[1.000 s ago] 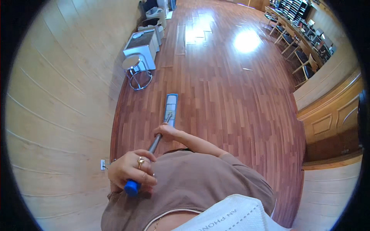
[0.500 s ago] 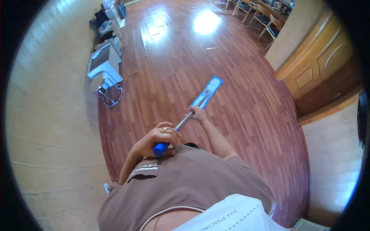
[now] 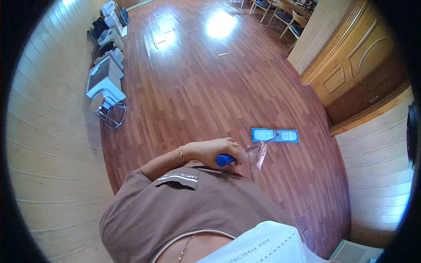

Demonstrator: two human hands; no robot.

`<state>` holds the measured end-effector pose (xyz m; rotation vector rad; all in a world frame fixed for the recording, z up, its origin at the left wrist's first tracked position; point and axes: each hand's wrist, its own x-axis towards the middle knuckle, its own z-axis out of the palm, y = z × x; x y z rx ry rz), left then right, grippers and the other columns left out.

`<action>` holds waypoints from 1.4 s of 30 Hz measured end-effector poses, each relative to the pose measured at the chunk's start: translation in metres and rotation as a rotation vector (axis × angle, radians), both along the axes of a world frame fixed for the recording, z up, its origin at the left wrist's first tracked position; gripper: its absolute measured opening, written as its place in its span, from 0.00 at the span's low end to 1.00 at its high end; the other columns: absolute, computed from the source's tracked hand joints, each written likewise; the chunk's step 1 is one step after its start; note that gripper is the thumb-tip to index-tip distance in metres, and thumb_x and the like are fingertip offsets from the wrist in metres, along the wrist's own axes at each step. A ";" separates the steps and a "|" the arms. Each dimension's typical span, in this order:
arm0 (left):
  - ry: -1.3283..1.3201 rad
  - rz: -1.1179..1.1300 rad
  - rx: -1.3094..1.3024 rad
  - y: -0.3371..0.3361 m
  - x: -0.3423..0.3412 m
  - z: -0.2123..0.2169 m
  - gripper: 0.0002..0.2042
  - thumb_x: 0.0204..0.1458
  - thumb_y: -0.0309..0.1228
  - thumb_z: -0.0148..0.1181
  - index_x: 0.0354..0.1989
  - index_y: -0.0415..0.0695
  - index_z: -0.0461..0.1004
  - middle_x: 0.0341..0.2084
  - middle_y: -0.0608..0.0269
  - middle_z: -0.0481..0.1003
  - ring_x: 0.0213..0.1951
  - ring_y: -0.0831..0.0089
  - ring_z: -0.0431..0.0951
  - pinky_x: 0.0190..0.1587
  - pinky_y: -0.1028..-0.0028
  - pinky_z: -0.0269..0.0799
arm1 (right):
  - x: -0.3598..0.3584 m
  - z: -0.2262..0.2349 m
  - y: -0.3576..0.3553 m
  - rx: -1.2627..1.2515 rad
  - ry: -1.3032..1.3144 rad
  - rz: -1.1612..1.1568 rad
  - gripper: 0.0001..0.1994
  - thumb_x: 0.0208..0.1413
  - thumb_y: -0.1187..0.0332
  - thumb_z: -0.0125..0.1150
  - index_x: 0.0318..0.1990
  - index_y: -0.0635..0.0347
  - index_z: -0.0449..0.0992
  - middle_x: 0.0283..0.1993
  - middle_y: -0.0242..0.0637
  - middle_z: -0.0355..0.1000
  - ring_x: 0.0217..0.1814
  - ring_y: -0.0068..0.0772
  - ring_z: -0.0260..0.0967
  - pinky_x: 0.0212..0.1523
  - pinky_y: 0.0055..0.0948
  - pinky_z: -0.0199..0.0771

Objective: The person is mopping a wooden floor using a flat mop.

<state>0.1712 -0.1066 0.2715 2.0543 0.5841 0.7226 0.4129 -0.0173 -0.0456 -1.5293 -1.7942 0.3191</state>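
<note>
A flat mop lies across in front of me, its blue rectangular mop head (image 3: 265, 135) on the wooden floor right of the middle. The blue end of its handle (image 3: 224, 160) sticks out from my left hand (image 3: 218, 151), which is closed around it close to my body. Lower down the pole, nearer the mop head, my right hand (image 3: 255, 157) grips the metal shaft; motion smears its fingers somewhat. The pole runs from my left hand rightward and away to the mop head.
Along the left wall stand a round stool (image 3: 113, 115), a white boxy appliance (image 3: 106, 79) and several other items. Wooden chairs (image 3: 293, 27) line the far right. A wooden door (image 3: 357, 65) is at the right. A pale box (image 3: 353, 252) sits at the lower right.
The mop head has swung from far ahead to nearer and further right, turning crosswise. Both my hands have shifted right with the pole, the right one also nearer my body.
</note>
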 end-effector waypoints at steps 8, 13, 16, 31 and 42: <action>0.063 -0.093 0.158 0.013 0.024 0.001 0.10 0.47 0.32 0.65 0.34 0.44 0.72 0.38 0.55 0.76 0.48 0.58 0.74 0.54 0.57 0.60 | 0.022 -0.005 0.005 -0.243 0.870 -0.062 0.19 0.45 0.71 0.65 0.45 0.60 0.68 0.42 0.46 0.65 0.46 0.52 0.65 0.48 0.44 0.67; -0.014 -0.072 0.333 0.025 0.034 0.016 0.09 0.47 0.35 0.64 0.27 0.47 0.70 0.29 0.59 0.74 0.37 0.58 0.75 0.47 0.61 0.64 | 0.011 0.044 0.019 0.013 0.271 0.110 0.17 0.47 0.73 0.63 0.46 0.59 0.68 0.41 0.46 0.67 0.43 0.50 0.68 0.44 0.42 0.70; -0.108 -0.027 0.498 0.039 0.045 0.030 0.13 0.47 0.39 0.63 0.19 0.48 0.66 0.18 0.61 0.68 0.26 0.58 0.72 0.37 0.63 0.64 | 0.013 0.064 0.027 0.067 0.243 0.187 0.15 0.52 0.67 0.59 0.47 0.58 0.67 0.43 0.47 0.70 0.42 0.51 0.70 0.42 0.41 0.72; -0.038 -0.129 0.250 0.136 0.073 -0.077 0.09 0.33 0.34 0.63 0.17 0.50 0.66 0.18 0.65 0.70 0.27 0.59 0.73 0.33 0.59 0.64 | -0.025 0.376 -0.106 0.477 -0.031 0.261 0.27 0.58 0.40 0.48 0.39 0.60 0.67 0.37 0.51 0.74 0.39 0.51 0.73 0.42 0.45 0.75; 0.214 -0.207 0.229 0.166 0.078 -0.184 0.08 0.41 0.39 0.63 0.22 0.53 0.70 0.24 0.71 0.72 0.35 0.69 0.74 0.40 0.60 0.59 | -0.074 0.373 -0.154 0.446 0.246 -0.136 0.10 0.57 0.67 0.50 0.25 0.60 0.63 0.23 0.43 0.69 0.27 0.43 0.69 0.33 0.39 0.74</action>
